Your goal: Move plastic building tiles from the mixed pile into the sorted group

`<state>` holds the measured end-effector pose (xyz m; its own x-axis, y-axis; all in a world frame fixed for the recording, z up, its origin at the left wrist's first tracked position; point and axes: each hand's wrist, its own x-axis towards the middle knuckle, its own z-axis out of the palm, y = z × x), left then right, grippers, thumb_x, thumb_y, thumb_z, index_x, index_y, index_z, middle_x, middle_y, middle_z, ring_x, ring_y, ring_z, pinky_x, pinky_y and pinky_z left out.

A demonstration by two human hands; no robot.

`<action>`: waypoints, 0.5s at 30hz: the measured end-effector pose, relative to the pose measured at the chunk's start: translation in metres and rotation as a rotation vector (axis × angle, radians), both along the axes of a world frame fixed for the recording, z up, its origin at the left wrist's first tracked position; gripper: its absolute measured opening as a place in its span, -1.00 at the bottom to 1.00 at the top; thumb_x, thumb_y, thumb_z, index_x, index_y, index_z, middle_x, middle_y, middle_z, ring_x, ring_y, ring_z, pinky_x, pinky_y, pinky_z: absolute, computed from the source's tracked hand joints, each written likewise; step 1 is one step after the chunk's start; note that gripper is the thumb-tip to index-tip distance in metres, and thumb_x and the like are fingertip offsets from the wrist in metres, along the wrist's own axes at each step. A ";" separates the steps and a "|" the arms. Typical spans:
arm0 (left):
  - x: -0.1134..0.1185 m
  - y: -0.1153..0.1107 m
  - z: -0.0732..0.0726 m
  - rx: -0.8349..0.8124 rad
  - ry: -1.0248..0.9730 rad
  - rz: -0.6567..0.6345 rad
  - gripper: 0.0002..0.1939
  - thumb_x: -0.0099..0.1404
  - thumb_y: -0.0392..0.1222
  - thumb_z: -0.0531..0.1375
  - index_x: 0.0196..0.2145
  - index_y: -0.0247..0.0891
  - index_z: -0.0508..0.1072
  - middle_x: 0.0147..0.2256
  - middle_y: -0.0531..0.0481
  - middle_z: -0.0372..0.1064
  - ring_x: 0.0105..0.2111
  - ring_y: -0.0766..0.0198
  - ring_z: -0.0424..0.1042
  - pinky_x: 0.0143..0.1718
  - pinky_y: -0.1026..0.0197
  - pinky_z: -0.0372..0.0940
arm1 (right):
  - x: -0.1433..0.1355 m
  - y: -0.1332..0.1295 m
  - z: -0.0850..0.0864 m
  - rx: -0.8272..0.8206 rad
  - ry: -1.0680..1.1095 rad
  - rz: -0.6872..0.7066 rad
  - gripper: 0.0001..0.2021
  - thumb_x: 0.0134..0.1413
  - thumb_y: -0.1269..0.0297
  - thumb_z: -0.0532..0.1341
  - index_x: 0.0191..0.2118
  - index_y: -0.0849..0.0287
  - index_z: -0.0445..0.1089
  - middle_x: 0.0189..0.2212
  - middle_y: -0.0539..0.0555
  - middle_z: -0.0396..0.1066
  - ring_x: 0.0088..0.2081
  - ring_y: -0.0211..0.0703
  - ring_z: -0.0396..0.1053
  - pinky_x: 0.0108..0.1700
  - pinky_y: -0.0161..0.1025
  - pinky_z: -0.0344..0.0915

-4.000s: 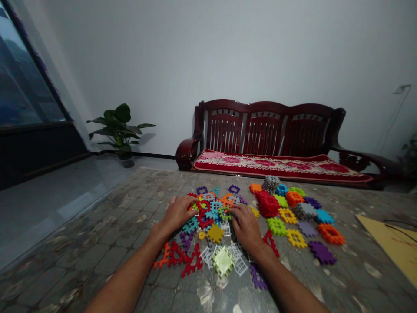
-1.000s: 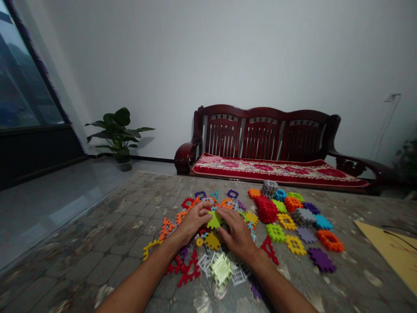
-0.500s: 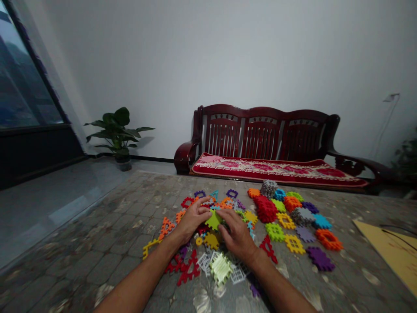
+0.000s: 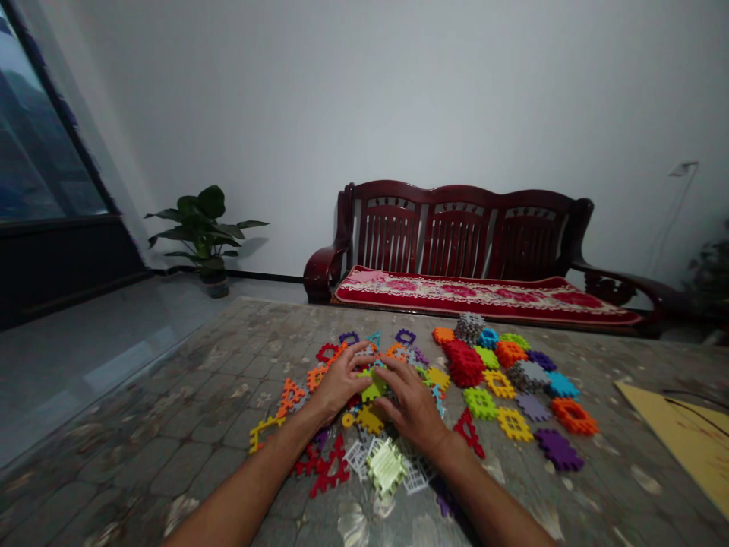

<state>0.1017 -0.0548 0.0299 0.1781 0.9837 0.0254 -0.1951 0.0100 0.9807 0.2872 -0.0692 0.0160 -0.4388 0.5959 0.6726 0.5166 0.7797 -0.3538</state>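
Observation:
A lime-green notched plastic tile [image 4: 373, 387] lies among the loose pieces in the middle of the table, between my two hands. My left hand [image 4: 340, 380] reaches over the pile from the left, its fingers spread apart near the tile's far left edge. My right hand [image 4: 414, 406] is at the tile's right side, fingers and thumb apart. Its fingertips partly hide the tile, and I cannot tell whether they touch it. Just nearer sits a yellow gear-shaped tile [image 4: 370, 419]. A pale green tile stack [image 4: 386, 466] rests closer to me, beside white lattice pieces [image 4: 418, 476].
Sorted stacks of tiles stand to the right, among them a red stack [image 4: 464, 363] and a purple one [image 4: 559, 450]. Red triangular frames [image 4: 331, 469] lie at left. A yellow board [image 4: 677, 441] is at the table's right edge. Behind stands a wooden bench [image 4: 456, 228].
The fingers of both hands have opened slightly around the lime-green tile. My right hand's thumb has moved a little nearer to me. The stacks are unchanged.

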 end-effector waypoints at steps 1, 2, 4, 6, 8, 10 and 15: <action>0.000 0.000 -0.002 0.002 0.009 -0.003 -0.18 -0.07 -0.30 0.40 0.16 -0.22 0.26 0.00 -0.21 0.44 -0.20 0.20 0.50 -0.19 0.24 0.33 | 0.001 0.001 0.001 -0.002 -0.024 0.019 -0.56 0.11 0.41 0.25 0.12 0.07 0.31 0.09 0.20 0.36 0.12 0.01 0.30 0.11 0.03 0.31; 0.001 0.000 -0.003 0.003 0.013 -0.003 -0.17 -0.07 -0.30 0.40 0.17 -0.22 0.25 0.00 -0.21 0.44 -0.18 0.20 0.50 -0.19 0.24 0.33 | 0.002 0.001 0.001 -0.009 -0.050 0.035 -0.57 0.10 0.41 0.26 0.11 0.07 0.33 0.08 0.19 0.37 0.11 0.01 0.31 0.10 0.02 0.32; 0.001 0.000 -0.006 0.001 0.013 -0.006 -0.16 -0.08 -0.29 0.41 0.18 -0.22 0.25 0.01 -0.23 0.43 -0.11 0.16 0.48 -0.16 0.24 0.33 | 0.003 0.002 0.001 -0.028 -0.090 0.049 -0.57 0.08 0.39 0.29 0.09 0.07 0.34 0.06 0.18 0.40 0.08 0.00 0.33 0.09 0.01 0.32; 0.001 0.000 -0.007 0.002 0.006 -0.021 -0.14 -0.08 -0.26 0.42 0.19 -0.22 0.23 0.05 -0.25 0.40 -0.06 0.12 0.47 -0.13 0.22 0.34 | 0.003 0.002 0.001 -0.037 -0.112 0.045 -0.57 0.06 0.38 0.30 0.09 0.08 0.34 0.06 0.18 0.39 0.07 0.01 0.34 0.09 0.02 0.31; 0.001 0.000 -0.005 0.003 -0.002 -0.039 -0.15 -0.04 -0.21 0.42 0.20 -0.21 0.21 0.10 -0.27 0.36 -0.04 0.10 0.46 -0.10 0.18 0.35 | 0.005 0.002 0.003 -0.040 -0.113 0.052 -0.54 0.05 0.38 0.30 0.11 0.09 0.33 0.06 0.19 0.39 0.08 0.02 0.33 0.11 0.03 0.29; -0.003 0.002 0.001 0.001 0.004 -0.030 -0.20 0.05 -0.11 0.38 0.21 -0.20 0.19 0.15 -0.28 0.32 -0.05 0.10 0.48 -0.07 0.14 0.36 | 0.009 0.002 0.009 -0.053 -0.097 0.063 -0.51 0.05 0.38 0.29 0.14 0.08 0.30 0.05 0.17 0.40 0.09 0.02 0.32 0.13 0.02 0.27; -0.043 0.022 0.013 0.086 0.208 0.275 -0.32 0.16 0.00 0.26 0.19 -0.23 0.22 0.15 -0.27 0.32 -0.06 0.09 0.50 -0.05 0.05 0.40 | 0.053 0.015 0.041 -0.033 0.042 -0.136 -0.46 0.06 0.34 0.26 0.20 0.04 0.25 0.06 0.13 0.41 0.09 0.02 0.32 0.12 0.01 0.27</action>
<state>0.0592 -0.0330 0.0426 -0.0832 0.9913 0.1017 0.0255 -0.0999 0.9947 0.3400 -0.0537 0.0566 -0.3244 0.6704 0.6673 0.6011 0.6908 -0.4017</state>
